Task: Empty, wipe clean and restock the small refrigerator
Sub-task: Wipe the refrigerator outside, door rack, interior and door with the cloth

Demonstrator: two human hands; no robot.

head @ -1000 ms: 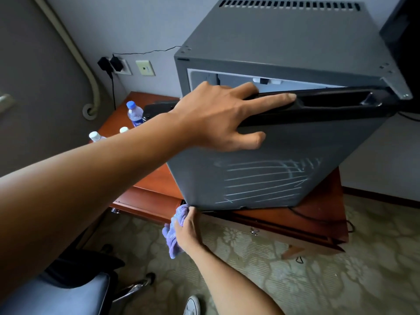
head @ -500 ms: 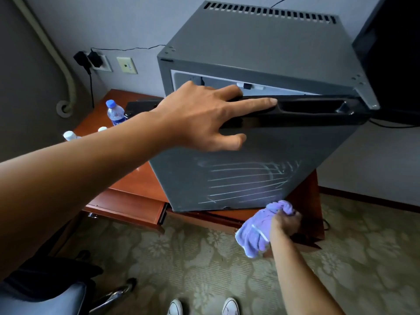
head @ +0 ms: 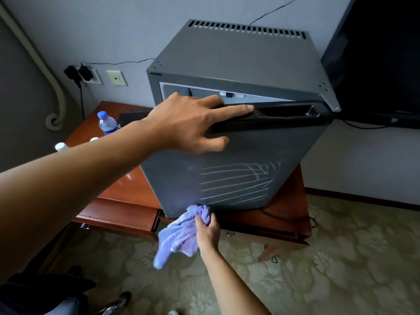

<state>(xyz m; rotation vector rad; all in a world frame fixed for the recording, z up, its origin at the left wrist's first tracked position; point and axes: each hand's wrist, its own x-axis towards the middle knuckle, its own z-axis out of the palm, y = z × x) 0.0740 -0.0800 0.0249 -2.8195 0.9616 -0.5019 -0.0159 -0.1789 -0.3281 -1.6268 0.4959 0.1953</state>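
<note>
Refrigerator point(head: 238, 64): grey, door ajar, streaked front.

The left hand point(head: 193, 123) reaches forward on an outstretched bare arm, palm down, fingers spread and laid flat, thumb splayed below. The right hand point(head: 208, 230) is lower and nearer the body, forearm rising from bottom right, fingers curled tight in a fist round a bunched cloth point(head: 179, 237)

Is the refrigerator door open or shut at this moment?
Open, only partly. The door swings out from the cabinet, leaving a gap at its top edge, where the left hand rests.
</note>
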